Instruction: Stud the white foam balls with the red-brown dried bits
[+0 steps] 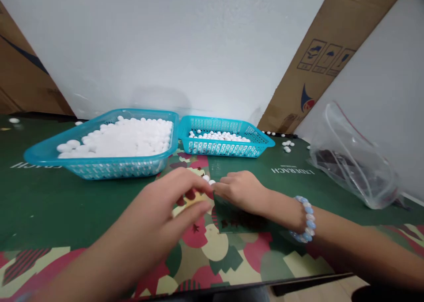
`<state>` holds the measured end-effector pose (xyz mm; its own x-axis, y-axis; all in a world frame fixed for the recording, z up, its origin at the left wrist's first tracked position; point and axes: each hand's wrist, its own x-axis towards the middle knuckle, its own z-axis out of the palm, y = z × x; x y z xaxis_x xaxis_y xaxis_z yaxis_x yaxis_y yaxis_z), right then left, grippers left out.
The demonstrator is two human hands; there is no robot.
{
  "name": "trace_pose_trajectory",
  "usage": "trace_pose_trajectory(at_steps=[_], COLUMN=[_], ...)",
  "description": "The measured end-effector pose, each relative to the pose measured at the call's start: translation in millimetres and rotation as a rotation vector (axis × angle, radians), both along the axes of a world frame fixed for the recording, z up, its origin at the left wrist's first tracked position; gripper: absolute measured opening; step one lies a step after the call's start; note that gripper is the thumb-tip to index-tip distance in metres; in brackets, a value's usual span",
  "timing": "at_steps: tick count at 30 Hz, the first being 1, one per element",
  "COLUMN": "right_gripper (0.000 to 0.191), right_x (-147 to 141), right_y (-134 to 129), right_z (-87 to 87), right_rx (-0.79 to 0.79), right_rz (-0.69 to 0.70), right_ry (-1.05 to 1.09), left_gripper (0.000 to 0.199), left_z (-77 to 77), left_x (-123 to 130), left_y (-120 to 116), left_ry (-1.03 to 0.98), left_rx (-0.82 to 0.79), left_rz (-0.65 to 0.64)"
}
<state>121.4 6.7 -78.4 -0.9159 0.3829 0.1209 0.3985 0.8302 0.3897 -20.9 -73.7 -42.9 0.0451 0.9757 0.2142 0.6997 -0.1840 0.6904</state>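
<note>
My left hand (180, 200) hovers over the patterned strip of the table, fingers curled and the thumb apart from them. No object shows clearly in its gap. My right hand (240, 189) rests lower, fingers bent and together, the fingertips beside two small white balls (208, 180). Whether it grips one of them or the bag's edge is hidden. Beneath its wrist lies a clear flat plastic bag (220, 211) with small dark-red star pieces (233, 223) near its bottom. A loose star (195, 228) sits on the strip below my left hand.
A large blue basket (112, 164) heaped with white balls stands back left. A smaller blue basket (221, 148) holds fewer balls. At right leans a clear zip bag (354, 160) with dark contents. Stray balls (287, 145) lie by the cardboard and white panel behind.
</note>
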Motion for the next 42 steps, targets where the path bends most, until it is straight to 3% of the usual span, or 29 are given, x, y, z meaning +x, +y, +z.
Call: trace_pose_trajectory(at_steps=[4, 6, 13, 21, 23, 28, 32, 38, 42], right_gripper=[0.016, 0.015, 0.015, 0.017, 0.016, 0.015, 0.016, 0.017, 0.020], right_x=[-1.4, -2.2, -6.4, -9.0, -5.6, 5.5, 7.6, -2.1, -9.6], right_y=[2.1, 3.7, 9.5, 7.0, 3.0, -1.4, 5.8, 18.9, 20.8], right_z=[-0.2, -1.1, -5.3, -5.9, -0.5, 14.1, 17.2, 18.0, 13.8], right_rx=[-0.005, 0.001, 0.029, 0.016, -0.042, -0.366, -0.515, -0.535, -0.556], right_rz=[0.022, 0.043, 0.100, 0.145, 0.108, -0.170, -0.243, -0.341, -0.335], right_ry=[-0.034, -0.048, -0.046, -0.040, -0.034, 0.011, 0.092, 0.241, 0.271], left_gripper=[0.025, 0.031, 0.039, 0.028, 0.026, 0.026, 0.027, 0.025, 0.025], left_z=[-7.0, -12.8, -28.3, -36.4, -36.1, -37.1, -38.0, -38.7, -38.5], left_x=[0.1, -2.5, -13.0, -10.3, -9.3, -9.2, -10.9, -11.7, -11.3], left_y=[24.2, 37.9, 56.7, 60.5, 60.1, 59.6, 57.9, 56.4, 58.0], left_ry=[0.293, 0.340, 0.197, -0.027, -0.066, -0.146, -0.207, -0.267, -0.301], left_rx=[-0.029, -0.048, -0.163, -0.256, -0.265, -0.278, -0.289, -0.300, -0.321], left_rz=[-0.041, -0.049, -0.055, -0.012, -0.004, -0.012, -0.022, 0.003, 0.000])
